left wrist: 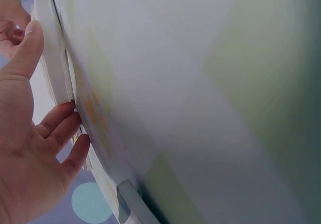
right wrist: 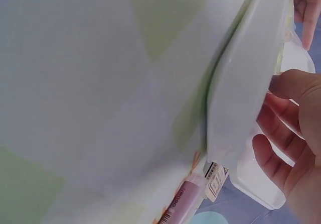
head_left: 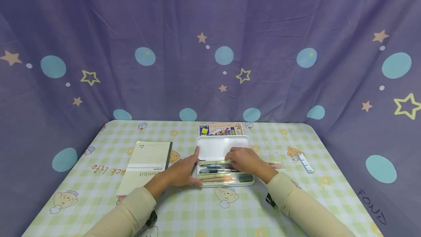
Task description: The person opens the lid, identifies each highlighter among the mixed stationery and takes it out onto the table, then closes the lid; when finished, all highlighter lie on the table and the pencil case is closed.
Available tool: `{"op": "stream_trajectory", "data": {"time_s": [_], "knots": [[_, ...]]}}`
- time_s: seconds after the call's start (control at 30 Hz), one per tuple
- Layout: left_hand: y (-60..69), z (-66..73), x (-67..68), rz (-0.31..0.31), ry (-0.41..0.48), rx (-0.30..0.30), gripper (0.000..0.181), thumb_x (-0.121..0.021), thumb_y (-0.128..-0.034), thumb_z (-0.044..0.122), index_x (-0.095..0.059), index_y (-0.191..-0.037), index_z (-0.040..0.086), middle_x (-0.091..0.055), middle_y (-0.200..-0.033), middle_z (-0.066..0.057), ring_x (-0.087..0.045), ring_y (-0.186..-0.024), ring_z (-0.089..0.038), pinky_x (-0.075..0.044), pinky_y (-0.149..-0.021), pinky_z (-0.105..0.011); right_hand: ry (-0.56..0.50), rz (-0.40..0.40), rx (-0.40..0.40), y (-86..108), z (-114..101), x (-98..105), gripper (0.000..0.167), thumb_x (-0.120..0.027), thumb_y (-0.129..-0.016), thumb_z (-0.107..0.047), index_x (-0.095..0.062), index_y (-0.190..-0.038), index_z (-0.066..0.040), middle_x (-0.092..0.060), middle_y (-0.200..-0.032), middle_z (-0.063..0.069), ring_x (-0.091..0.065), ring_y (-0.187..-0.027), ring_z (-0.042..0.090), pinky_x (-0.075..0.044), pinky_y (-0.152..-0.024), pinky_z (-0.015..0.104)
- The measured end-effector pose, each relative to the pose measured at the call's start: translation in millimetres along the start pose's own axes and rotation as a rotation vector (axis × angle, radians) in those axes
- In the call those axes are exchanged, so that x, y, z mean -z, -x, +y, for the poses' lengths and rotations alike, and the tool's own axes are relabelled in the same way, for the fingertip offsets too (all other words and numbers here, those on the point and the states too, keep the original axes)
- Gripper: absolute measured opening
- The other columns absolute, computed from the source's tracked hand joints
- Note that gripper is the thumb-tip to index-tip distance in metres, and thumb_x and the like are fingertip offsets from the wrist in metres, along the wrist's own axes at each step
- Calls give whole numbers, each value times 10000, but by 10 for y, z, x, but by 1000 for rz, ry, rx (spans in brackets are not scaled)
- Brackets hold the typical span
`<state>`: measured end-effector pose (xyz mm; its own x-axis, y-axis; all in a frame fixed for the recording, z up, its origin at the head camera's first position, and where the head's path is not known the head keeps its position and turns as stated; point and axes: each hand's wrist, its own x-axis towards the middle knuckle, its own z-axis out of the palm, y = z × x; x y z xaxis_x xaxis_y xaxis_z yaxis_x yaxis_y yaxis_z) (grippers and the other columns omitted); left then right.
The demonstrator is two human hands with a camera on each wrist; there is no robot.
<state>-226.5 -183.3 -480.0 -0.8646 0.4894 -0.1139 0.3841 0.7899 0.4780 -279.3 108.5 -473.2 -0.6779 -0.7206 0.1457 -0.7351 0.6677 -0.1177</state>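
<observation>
A white pencil case lies with its lid raised at the back. Inside are several pens and a dark block at the front right. My left hand holds the case's left end, with the thumb at the front corner and the index finger near the hinge. In the left wrist view the thumb and fingertips touch the white wall. My right hand reaches over the back of the case among the pens. Its fingertips are partly hidden, so whether they pinch a pen is unclear.
A lined notebook lies at the left. Behind the lid is a colourful printed booklet. Pens with yellow and pink ends lie right of the case, partly behind my right wrist. Farther right sits a small pale blue-and-white strip.
</observation>
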Motion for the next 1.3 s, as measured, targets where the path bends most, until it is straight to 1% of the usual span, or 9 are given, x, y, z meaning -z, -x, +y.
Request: {"op": "stream_trajectory", "data": {"time_s": [0.27, 0.47, 0.53, 0.6, 0.77, 0.87, 1.13, 1.2, 1.3], "knots": [[7, 15, 3, -8, 10, 15, 1396, -831, -730, 628, 67, -1636, 59, -572, -1451, -69, -536, -1370, -266, -393, -1186, -464, 0, 18, 0, 7, -2, 70, 241, -740, -886, -123, -784, -1094, -237, -736, -1026, -71, -700, -894, 109, -582, -738, 283], [9, 7, 0, -8, 0, 13, 1399, -823, -729, 643, 70, -1636, 61, -579, -1446, -63, -543, -1364, -267, -404, -1177, -462, 9, 40, 67, 54, 29, 83, 266, -730, -890, -106, -796, -1118, -227, -721, -996, -52, -656, -788, 90, -528, -619, 235], [4, -2, -7, -7, -8, 9, 1398, -823, -731, 640, 69, -1635, 57, -581, -1443, -60, -547, -1359, -264, -408, -1174, -456, 13, 51, 83, 78, 41, 91, 268, -735, -883, -94, -799, -1109, -222, -715, -978, -47, -646, -769, 87, -519, -605, 232], [0, -5, -9, -5, -15, 7, 1397, -822, -732, 642, 69, -1635, 57, -579, -1448, -64, -545, -1362, -264, -408, -1174, -451, 7, 64, 89, 103, 53, 108, 263, -745, -875, -82, -802, -1096, -212, -711, -970, -42, -653, -775, 91, -530, -617, 242], [-1, 5, 0, 3, -18, -4, 1400, -825, -733, 636, 69, -1631, 42, -576, -1452, -80, -540, -1368, -281, -413, -1169, -454, -6, 78, 76, 168, 94, 171, 268, -747, -872, -69, -802, -1094, -208, -709, -979, -40, -665, -807, 102, -561, -678, 270], [-3, 2, 2, 6, -18, -11, 1400, -826, -735, 631, 71, -1629, 33, -575, -1450, -78, -540, -1366, -287, -420, -1161, -459, -21, 80, 63, 202, 131, 189, 277, -743, -874, -67, -799, -1107, -206, -713, -994, -36, -661, -821, 105, -558, -701, 269], [1, 6, 7, 9, -18, -16, 1388, -829, -745, 617, 68, -1629, 33, -569, -1459, -81, -523, -1386, -297, -413, -1167, -464, -63, 88, 24, 323, 249, 208, 261, -754, -891, -76, -795, -1122, -189, -711, -1002, -29, -650, -821, 105, -544, -700, 269], [2, 9, 5, 12, -17, -12, 1386, -833, -743, 612, 61, -1630, 33, -573, -1454, -82, -525, -1384, -298, -414, -1166, -466, -84, 89, 16, 360, 272, 231, 262, -742, -897, -69, -794, -1127, -183, -712, -1003, -26, -651, -831, 100, -549, -718, 276], [5, 18, 1, 15, -15, -5, 1387, -838, -737, 607, 53, -1631, 31, -580, -1444, -82, -533, -1374, -294, -416, -1162, -470, -130, 89, -1, 426, 325, 264, 267, -722, -909, -56, -792, -1135, -180, -714, -1007, -26, -620, -789, 67, -534, -703, 258]]}}
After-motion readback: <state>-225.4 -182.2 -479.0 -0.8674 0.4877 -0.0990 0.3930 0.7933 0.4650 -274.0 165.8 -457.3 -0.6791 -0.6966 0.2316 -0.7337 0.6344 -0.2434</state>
